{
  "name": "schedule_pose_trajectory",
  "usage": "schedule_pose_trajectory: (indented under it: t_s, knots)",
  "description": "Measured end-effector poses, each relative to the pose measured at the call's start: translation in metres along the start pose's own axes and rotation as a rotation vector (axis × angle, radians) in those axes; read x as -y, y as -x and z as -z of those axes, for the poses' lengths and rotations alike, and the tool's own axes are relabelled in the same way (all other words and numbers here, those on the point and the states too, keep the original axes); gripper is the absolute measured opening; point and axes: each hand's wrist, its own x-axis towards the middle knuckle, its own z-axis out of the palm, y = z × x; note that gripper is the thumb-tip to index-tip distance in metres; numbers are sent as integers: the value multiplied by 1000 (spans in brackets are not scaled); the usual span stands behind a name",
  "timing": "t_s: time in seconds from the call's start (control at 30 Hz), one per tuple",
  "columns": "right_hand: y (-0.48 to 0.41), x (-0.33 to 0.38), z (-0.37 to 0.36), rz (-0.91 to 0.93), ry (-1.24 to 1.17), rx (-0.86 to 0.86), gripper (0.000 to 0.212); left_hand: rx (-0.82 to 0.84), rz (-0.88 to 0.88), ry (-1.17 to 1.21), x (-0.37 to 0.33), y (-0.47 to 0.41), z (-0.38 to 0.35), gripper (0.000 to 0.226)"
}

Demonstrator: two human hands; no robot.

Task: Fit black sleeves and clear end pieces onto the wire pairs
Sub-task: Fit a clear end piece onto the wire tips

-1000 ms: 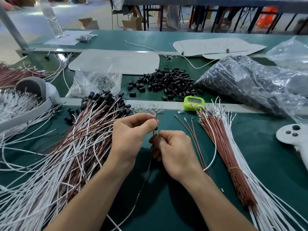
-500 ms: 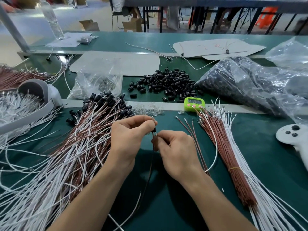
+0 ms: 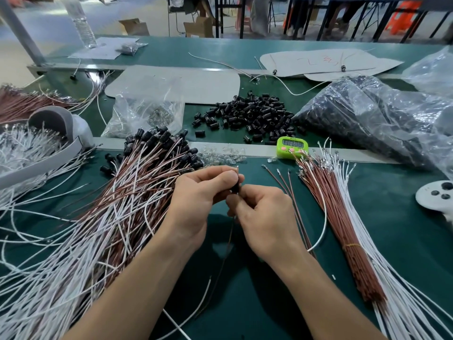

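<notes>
- Head view: the left hand point(image 3: 203, 190) is pinching a black sleeve point(image 3: 234, 187) between thumb and forefinger, near the middle of the green bench point(image 3: 367, 229).
- The right hand point(image 3: 264, 217) is closing around the wire pair point(image 3: 226, 246) just below the sleeve; the pair is trailing toward the near edge.
- The finished pile point(image 3: 117, 217) is lying to the left, the bare wire bundle point(image 3: 343, 217) to the right.
- Loose sleeves point(image 3: 250, 116) are sitting farther back, and clear end pieces point(image 3: 220, 155) are lying just beyond the hands.
- Judging by this, the sleeve is being slid over the wire tips; holding the sleeve steady and feeding both wires straight, gripped close to their ends, should be keeping them from buckling.
- Whether an end piece is already fitted is hidden by the fingers.
</notes>
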Motion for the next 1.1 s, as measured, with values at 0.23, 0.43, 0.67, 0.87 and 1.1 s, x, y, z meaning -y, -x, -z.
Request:
schedule_pose_trajectory:
  t_s: [0.23, 0.43, 0.67, 0.87, 1.1]
  knots:
    - [-3, 0, 0, -55, -81, 39, 30, -20, 18, -9, 2, -5, 2, 28]
    - [-6, -2, 3, -93, -160, 66, 22, 9, 0, -42, 2, -4, 0, 34]
    - [-6, -2, 3, -85, -193, 81, 20, 16, -16, -59, 1, -3, 3, 35]
    - [-6, -4, 2, -93, -191, 90, 25, 16, -57, -99, 2, -3, 5, 28]
    - [-6, -7, 0, -80, -132, 98, 29, -6, -56, -90, 4, -5, 4, 29]
